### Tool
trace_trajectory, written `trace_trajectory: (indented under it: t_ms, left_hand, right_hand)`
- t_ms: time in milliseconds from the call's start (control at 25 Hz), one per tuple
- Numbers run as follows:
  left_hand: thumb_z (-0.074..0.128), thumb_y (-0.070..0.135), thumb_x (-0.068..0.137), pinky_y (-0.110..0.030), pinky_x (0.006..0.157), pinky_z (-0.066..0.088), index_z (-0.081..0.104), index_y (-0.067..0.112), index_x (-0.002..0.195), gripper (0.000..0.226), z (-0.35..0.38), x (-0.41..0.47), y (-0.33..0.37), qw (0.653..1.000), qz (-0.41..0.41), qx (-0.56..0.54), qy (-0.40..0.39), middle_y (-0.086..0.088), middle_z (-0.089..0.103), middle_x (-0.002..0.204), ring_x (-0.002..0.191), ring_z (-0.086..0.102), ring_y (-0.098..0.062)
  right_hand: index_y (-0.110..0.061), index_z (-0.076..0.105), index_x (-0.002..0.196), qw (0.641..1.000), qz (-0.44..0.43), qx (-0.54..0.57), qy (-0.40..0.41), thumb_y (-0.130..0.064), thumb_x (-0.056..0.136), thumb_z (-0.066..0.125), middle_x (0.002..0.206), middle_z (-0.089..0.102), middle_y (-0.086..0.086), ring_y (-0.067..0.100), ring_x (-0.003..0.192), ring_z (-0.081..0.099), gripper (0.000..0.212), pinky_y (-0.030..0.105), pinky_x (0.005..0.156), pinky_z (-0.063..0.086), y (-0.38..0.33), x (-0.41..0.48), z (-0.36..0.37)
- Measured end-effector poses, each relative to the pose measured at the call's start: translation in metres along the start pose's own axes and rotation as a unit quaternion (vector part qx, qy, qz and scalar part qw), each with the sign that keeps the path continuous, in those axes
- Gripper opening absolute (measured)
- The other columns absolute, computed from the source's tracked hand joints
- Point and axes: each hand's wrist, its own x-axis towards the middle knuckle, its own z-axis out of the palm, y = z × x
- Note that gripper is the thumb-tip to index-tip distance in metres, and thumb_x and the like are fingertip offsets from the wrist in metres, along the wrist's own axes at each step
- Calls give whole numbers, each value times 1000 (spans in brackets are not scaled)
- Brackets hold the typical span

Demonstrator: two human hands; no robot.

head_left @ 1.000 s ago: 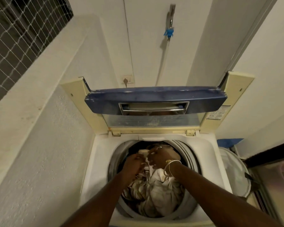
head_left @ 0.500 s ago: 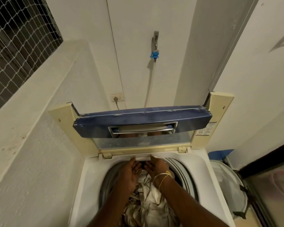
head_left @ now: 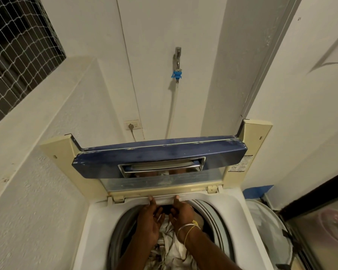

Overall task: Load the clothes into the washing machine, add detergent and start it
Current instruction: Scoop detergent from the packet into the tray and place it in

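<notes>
White drawer front (head_left: 164, 200) at the washing machine's (head_left: 229, 208) far edge: I'd pull it evenly, left hand (head_left: 148, 219) and right hand (head_left: 181, 213) touching it with straight fingers (clothes (head_left: 170, 250) beneath).

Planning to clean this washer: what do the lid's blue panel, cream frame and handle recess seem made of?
Blue panel: probably coated plastic, glossy, with pale chips along its edges. Cream frame: plastic, matte, evenly yellowed. Handle recess: chrome-look, mirror-bright; metal or plated plastic, cannot tell.
</notes>
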Motion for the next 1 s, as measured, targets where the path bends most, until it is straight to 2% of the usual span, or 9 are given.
trace_trajectory:
  t_ms: [160, 400, 520, 640, 720, 840, 920, 1000]
  left_hand:
    - [58, 38, 95, -35, 84, 52, 59, 5, 126, 45, 1, 0, -2, 1000, 21, -11, -3, -18, 68, 118, 108, 65, -29]
    - [61, 38, 93, -46, 96, 53, 56, 9, 130, 47, -9, 1, -9, 998, 48, 35, 17, -20, 66, 122, 113, 64, -35]
    - [61, 36, 94, -42, 92, 56, 56, 6, 130, 47, -17, -3, -11, 998, 42, 50, 11, -20, 67, 121, 113, 65, -36]
    - [60, 33, 96, -41, 91, 56, 54, 5, 131, 45, -19, -8, -9, 998, 34, 55, 6, -22, 65, 124, 115, 63, -36]
    - [59, 31, 97, -39, 86, 58, 53, 4, 131, 44, -19, -13, -8, 998, 28, 60, 0, -23, 64, 125, 111, 64, -35]
    - [56, 27, 99, -32, 74, 61, 53, 1, 129, 40, -23, -23, -8, 997, 14, 74, -5, -24, 65, 122, 104, 66, -32]
    - [55, 26, 100, -31, 69, 60, 54, 1, 127, 37, -26, -29, -10, 996, 4, 92, -5, -23, 67, 118, 95, 69, -28]
    - [55, 26, 100, -31, 66, 57, 56, 3, 125, 34, -30, -30, -12, 995, -3, 104, -7, -18, 70, 109, 86, 69, -24]
  right_hand:
    - [-4, 64, 99, 1000, -14, 5, -9, -25, 99, 58, 80, 68, 16, 24, 71, 62, 22, 32, 64, 47, -1, -5, 2]
    - [-5, 62, 103, 999, -37, -18, 20, -26, 99, 56, 90, 66, 17, 27, 80, 63, 22, 34, 64, 49, 15, -2, 1]
    - [1, 57, 110, 996, -67, -35, 38, -21, 99, 58, 76, 58, 15, 23, 62, 54, 25, 31, 56, 45, 24, -1, -6]
    - [-7, 50, 114, 995, -80, -38, 46, -15, 99, 56, 79, 55, 14, 21, 60, 51, 19, 31, 54, 42, 23, -5, -9]
    - [-8, 48, 110, 993, -90, -56, 48, -15, 98, 54, 82, 54, 15, 24, 60, 51, 15, 32, 54, 41, 24, -9, -9]
    - [-12, 48, 99, 993, -91, -57, 40, -12, 100, 49, 73, 50, 12, 21, 55, 48, 2, 29, 53, 38, 26, -24, -12]
    - [-14, 47, 89, 994, -93, -49, 38, -6, 100, 46, 65, 46, 8, 17, 51, 43, 14, 25, 51, 35, 29, -29, -18]
    - [-14, 49, 87, 994, -92, -49, 23, -5, 100, 46, 64, 48, 8, 16, 48, 43, 16, 24, 49, 36, 31, -34, -24]
